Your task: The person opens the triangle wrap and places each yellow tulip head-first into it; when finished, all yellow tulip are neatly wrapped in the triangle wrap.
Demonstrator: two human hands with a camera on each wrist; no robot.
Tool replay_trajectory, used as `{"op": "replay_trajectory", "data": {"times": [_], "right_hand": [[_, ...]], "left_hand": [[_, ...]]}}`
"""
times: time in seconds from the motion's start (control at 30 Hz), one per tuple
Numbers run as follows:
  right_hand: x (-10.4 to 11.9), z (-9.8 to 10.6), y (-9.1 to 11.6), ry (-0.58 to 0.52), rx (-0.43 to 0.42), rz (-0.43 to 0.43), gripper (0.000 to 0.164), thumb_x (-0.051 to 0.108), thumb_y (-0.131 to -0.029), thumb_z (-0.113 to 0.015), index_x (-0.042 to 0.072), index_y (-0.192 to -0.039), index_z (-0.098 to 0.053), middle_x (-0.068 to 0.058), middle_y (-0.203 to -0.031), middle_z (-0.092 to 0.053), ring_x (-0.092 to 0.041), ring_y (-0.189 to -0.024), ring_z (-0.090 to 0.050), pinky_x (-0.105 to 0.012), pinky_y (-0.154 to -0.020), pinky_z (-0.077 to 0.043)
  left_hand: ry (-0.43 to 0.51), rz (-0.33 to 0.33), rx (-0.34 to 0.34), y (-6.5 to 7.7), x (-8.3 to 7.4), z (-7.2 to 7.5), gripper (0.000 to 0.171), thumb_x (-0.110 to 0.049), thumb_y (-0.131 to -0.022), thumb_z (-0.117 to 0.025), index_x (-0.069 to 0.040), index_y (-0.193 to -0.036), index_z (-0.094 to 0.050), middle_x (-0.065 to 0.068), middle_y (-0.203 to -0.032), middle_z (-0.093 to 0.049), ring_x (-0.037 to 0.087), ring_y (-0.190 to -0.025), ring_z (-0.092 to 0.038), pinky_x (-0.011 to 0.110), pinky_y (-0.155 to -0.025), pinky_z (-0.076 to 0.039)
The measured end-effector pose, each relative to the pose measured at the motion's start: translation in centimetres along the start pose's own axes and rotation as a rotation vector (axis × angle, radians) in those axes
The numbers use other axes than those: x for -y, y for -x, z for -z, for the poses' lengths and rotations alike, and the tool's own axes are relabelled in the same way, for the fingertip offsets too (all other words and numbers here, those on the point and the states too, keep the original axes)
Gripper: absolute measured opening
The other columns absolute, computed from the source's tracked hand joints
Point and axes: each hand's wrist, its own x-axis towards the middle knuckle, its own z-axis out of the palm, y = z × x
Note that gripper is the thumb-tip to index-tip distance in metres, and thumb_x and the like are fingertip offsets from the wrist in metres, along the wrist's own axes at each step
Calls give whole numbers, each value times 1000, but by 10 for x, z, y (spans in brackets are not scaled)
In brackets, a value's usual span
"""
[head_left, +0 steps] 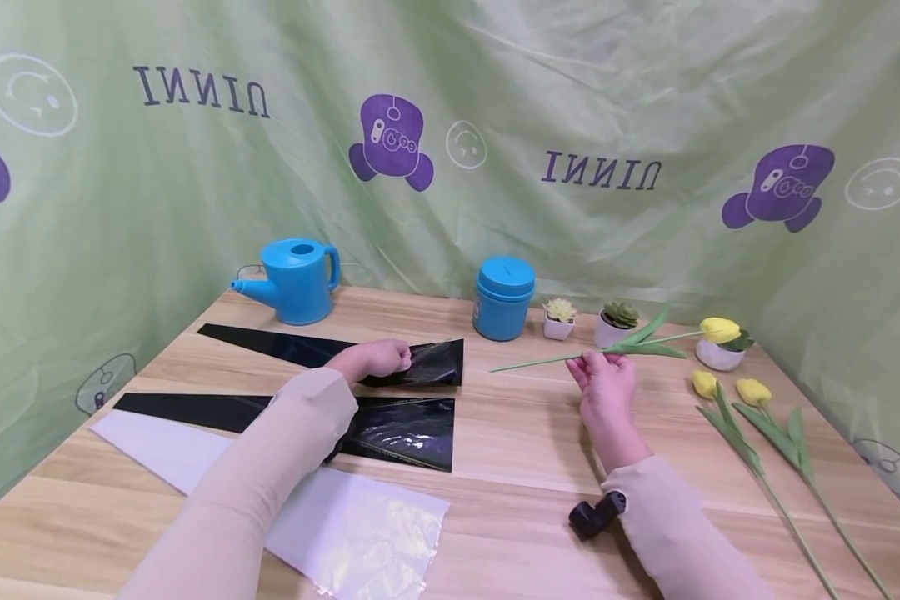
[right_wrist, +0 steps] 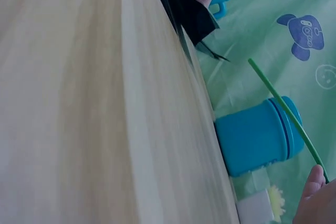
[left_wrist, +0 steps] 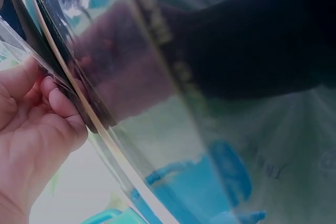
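Pinching fingers clamp one black bouquet sleeve (head_left: 441,363) of two in the left hand (head_left: 379,359), one yellow tulip (head_left: 647,350) of three in the right hand (head_left: 607,387).

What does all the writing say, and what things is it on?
"UINNI", seemingly upside down: twice on the cloth in the head view.
Small marks on the purple figures: too small to read.
Pale lettering on the black sheet: too blurred.
Pale mark on the jar: too small.
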Motion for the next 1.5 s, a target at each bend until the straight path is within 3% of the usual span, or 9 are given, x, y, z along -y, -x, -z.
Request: {"op": "replay_trajectory", "data": {"times": [0.37,0.73,0.9,1.1,1.13,1.3,1.37,1.4,1.5], "right_hand": [[-27,-20,2,-21,-12,-44,33,-13,-84,-46,10,-99,-28,-9,-96,-37,-12,-65,-54,-27,-80,-52],[-50,-31,8,17,0,-73,31,-11,-86,-51,8,-101,-32,-11,-90,-46,-13,-67,-59,-22,-71,-52],[-59,-36,10,39,20,-89,31,-12,-85,-52,6,-102,-34,-10,-91,-47,-11,-66,-60,-21,-68,-52],[-66,-43,14,65,39,-109,30,-12,-84,-55,6,-98,-35,-9,-80,-57,-9,-63,-62,-19,-63,-52],[-67,-45,15,65,45,-110,29,-12,-84,-55,5,-97,-35,-10,-79,-57,-9,-63,-62,-19,-62,-52],[-71,-51,21,90,76,-119,29,-11,-84,-55,4,-98,-35,-10,-79,-57,-9,-63,-62,-18,-61,-52],[-73,-53,24,111,86,-125,29,-11,-84,-55,4,-98,-35,-9,-78,-57,-9,-64,-62,-18,-61,-52],[-74,-54,26,117,93,-128,29,-11,-84,-56,4,-98,-35,-10,-79,-57,-10,-64,-62,-19,-61,-52],[-78,-57,31,138,122,-140,30,-11,-83,-55,5,-98,-35,-11,-80,-58,-10,-63,-62,-19,-61,-52]], "left_hand": [[24,15,12,-3,3,-9,18,-8,-94,-45,-8,-76,-43,2,-72,-38,17,-71,-38,26,-67,-31],[-54,16,14,-8,3,-12,12,-9,-94,-46,-4,-83,-47,5,-76,-42,20,-79,-44,29,-73,-34],[-73,-71,6,-49,49,-19,15,-21,-94,-50,-12,-82,-50,3,-76,-46,18,-76,-47,30,-71,-37],[-93,-69,-15,-44,46,-19,14,-15,-95,-45,-10,-82,-48,4,-76,-45,18,-75,-46,30,-71,-37],[-95,-84,-15,-48,51,-19,14,-15,-95,-45,-9,-83,-48,5,-77,-45,19,-74,-46,30,-70,-37],[-99,-121,-32,-132,136,-35,15,-24,-93,-50,-13,-83,-50,3,-77,-47,18,-72,-46,31,-65,-36],[-76,-123,-29,-145,147,-37,17,-29,-92,-53,-16,-82,-50,1,-76,-46,17,-71,-45,30,-64,-36],[-73,-125,-31,-143,145,-36,17,-29,-92,-53,-16,-82,-50,1,-76,-46,17,-71,-46,30,-64,-36],[-53,-122,-13,-100,101,-25,17,-26,-93,-52,-13,-83,-49,2,-77,-45,18,-73,-44,31,-67,-35]]}}
